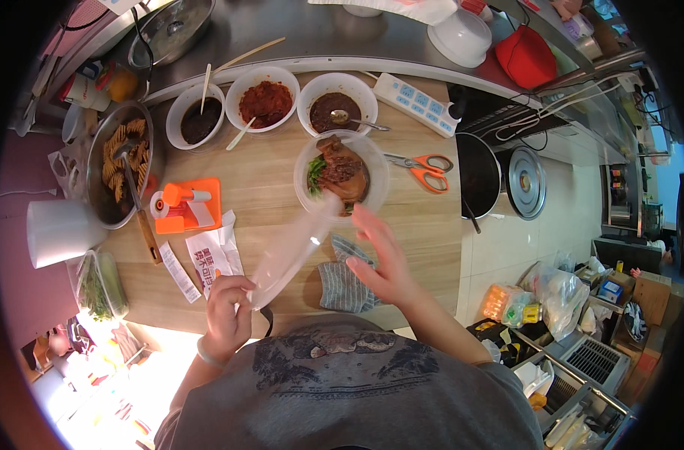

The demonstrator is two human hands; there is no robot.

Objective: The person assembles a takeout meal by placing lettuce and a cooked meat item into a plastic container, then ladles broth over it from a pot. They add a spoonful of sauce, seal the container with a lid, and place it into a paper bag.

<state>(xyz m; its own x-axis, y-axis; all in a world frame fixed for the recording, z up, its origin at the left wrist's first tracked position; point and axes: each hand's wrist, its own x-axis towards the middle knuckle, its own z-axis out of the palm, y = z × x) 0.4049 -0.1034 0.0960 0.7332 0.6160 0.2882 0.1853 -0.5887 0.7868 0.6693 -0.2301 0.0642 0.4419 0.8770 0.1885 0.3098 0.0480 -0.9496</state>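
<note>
My left hand pinches the lower edge of a clear round plastic lid. The lid is tilted up on its side, its far end blurred and close to the near rim of a clear plastic bowl. Inside that bowl are brown braised meat and chopped greens. My right hand is in the air just right of the lid, thumb and fingers spread, holding nothing. Below it lies a folded grey striped cloth. Orange-handled scissors rest right of the bowl.
White bowls of dark sauce, red chili paste and brown sauce line the back, beside a power strip. On the left stand a metal basin of crinkle-cut pieces and an orange tape dispenser. A black pot is beyond the right edge.
</note>
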